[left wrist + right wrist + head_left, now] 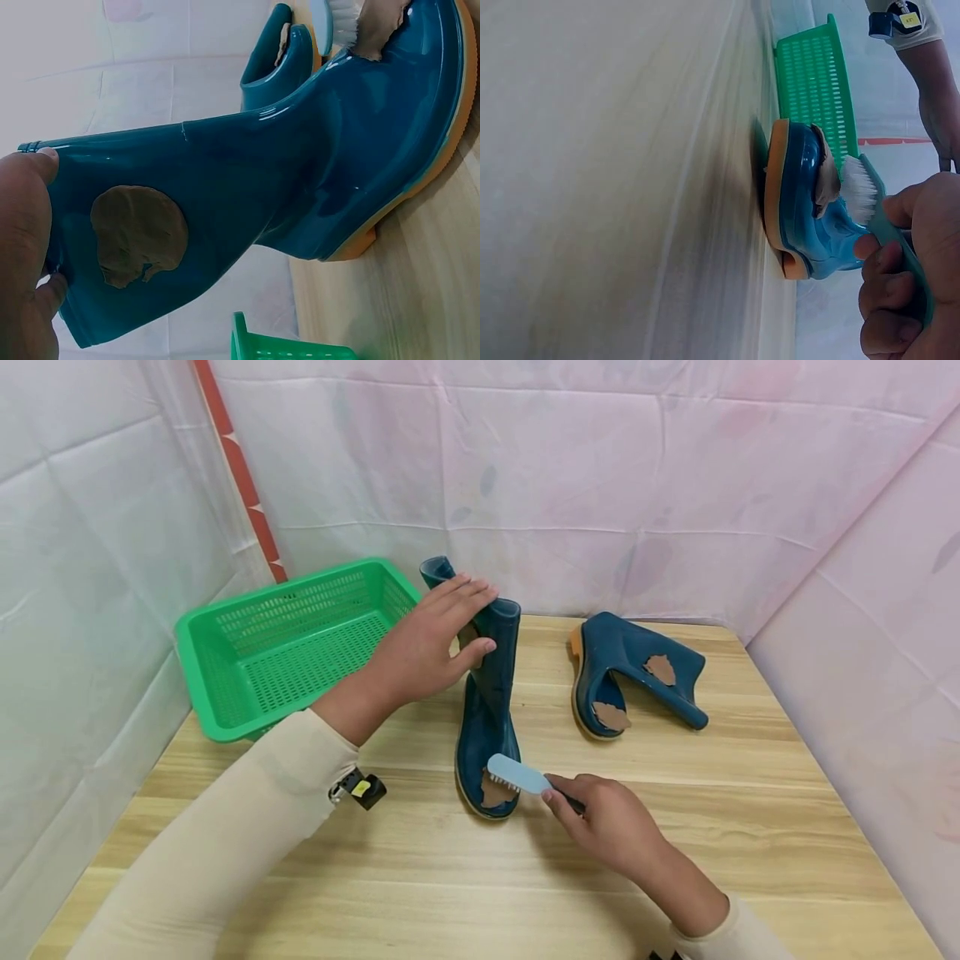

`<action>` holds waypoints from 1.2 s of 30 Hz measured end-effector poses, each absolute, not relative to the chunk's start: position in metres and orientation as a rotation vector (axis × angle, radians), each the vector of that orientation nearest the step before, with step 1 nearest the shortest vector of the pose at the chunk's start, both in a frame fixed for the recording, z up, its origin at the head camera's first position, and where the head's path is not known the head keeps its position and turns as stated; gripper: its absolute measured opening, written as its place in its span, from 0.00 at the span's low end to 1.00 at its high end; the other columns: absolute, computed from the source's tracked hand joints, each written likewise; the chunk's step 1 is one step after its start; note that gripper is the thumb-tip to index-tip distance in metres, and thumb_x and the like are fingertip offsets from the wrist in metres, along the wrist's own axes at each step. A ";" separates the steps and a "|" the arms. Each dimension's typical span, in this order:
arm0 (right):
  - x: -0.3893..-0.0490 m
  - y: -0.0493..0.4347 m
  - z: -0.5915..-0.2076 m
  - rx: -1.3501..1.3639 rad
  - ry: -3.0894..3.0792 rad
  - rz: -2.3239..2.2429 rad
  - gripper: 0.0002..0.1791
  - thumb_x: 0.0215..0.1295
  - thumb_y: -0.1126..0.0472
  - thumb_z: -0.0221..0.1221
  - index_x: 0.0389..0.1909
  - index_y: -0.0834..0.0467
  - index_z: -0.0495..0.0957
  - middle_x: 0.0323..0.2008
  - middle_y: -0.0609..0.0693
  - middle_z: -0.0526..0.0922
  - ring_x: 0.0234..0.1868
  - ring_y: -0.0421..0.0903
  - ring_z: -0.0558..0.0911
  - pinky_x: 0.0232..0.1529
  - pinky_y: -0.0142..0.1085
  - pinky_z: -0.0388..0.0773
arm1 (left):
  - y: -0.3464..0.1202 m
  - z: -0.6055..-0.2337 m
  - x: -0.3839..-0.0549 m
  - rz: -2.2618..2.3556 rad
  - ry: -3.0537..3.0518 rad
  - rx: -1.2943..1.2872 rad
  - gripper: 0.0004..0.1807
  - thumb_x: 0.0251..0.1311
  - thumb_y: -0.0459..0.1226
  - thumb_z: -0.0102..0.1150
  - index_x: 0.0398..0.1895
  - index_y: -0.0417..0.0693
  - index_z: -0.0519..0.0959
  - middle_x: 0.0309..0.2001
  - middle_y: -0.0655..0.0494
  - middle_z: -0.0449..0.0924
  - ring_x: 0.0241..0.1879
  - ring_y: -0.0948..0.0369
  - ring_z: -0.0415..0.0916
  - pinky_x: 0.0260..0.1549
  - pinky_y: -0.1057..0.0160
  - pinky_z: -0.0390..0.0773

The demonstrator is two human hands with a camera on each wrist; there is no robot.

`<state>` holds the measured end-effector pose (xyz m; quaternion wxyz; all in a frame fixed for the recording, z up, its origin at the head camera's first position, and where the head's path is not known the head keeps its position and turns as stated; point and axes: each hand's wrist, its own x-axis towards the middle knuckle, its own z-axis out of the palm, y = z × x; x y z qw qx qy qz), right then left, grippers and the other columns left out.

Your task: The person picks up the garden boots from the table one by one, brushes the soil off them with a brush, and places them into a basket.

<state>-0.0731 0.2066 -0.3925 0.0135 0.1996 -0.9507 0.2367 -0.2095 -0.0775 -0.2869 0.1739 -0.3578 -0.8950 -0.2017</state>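
A dark blue rain boot [495, 681] stands upright on the table with its toe towards me. My left hand [423, 647] holds it by the top of the shaft, thumb and fingers on the rim. In my right hand [618, 827] is a light blue scrub brush [519, 773], gripped by its handle. The brush's white bristles [859, 191] face a brown patch [495, 792] on the boot's toe; in the right wrist view they are close to it, contact unclear. Another brown patch [139, 234] sits on the shaft in the left wrist view.
A second blue boot [637, 647] lies on its side at the right, with brown patches on its shaft [661, 670] and toe [611, 716]. To the left stands a green plastic basket [197, 668]. Pale cloth walls [555, 468] enclose the wooden table [420, 877].
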 end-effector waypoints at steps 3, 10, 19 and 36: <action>-0.071 0.207 -0.392 0.639 -2.969 0.761 0.18 0.75 0.51 0.61 0.57 0.57 0.86 0.20 0.33 0.69 0.22 0.33 0.68 0.24 0.31 0.68 | -0.078 -0.287 -0.209 -0.573 -2.531 -1.015 0.34 0.76 0.50 0.54 0.78 0.45 0.64 0.76 0.49 0.63 0.79 0.54 0.48 0.76 0.59 0.44; -0.069 0.208 -0.391 0.649 -2.895 0.745 0.17 0.73 0.53 0.63 0.55 0.57 0.87 0.21 0.32 0.70 0.21 0.31 0.67 0.22 0.30 0.66 | -0.079 -0.289 -0.209 -0.582 -2.492 -1.032 0.33 0.76 0.50 0.55 0.77 0.44 0.65 0.75 0.48 0.64 0.79 0.54 0.50 0.76 0.58 0.46; -0.079 0.207 -0.390 0.550 -2.855 0.662 0.18 0.72 0.52 0.65 0.57 0.56 0.86 0.25 0.35 0.77 0.20 0.33 0.67 0.19 0.31 0.66 | -0.079 -0.292 -0.209 -0.607 -2.432 -1.051 0.33 0.75 0.48 0.57 0.76 0.44 0.67 0.74 0.47 0.66 0.78 0.53 0.52 0.76 0.58 0.48; -0.063 0.212 -0.391 0.695 -2.948 0.767 0.18 0.73 0.49 0.63 0.54 0.56 0.88 0.21 0.32 0.72 0.19 0.31 0.63 0.19 0.29 0.64 | -0.074 -0.293 -0.206 -0.592 -2.408 -1.059 0.33 0.74 0.48 0.58 0.76 0.43 0.67 0.74 0.46 0.67 0.78 0.52 0.52 0.75 0.59 0.49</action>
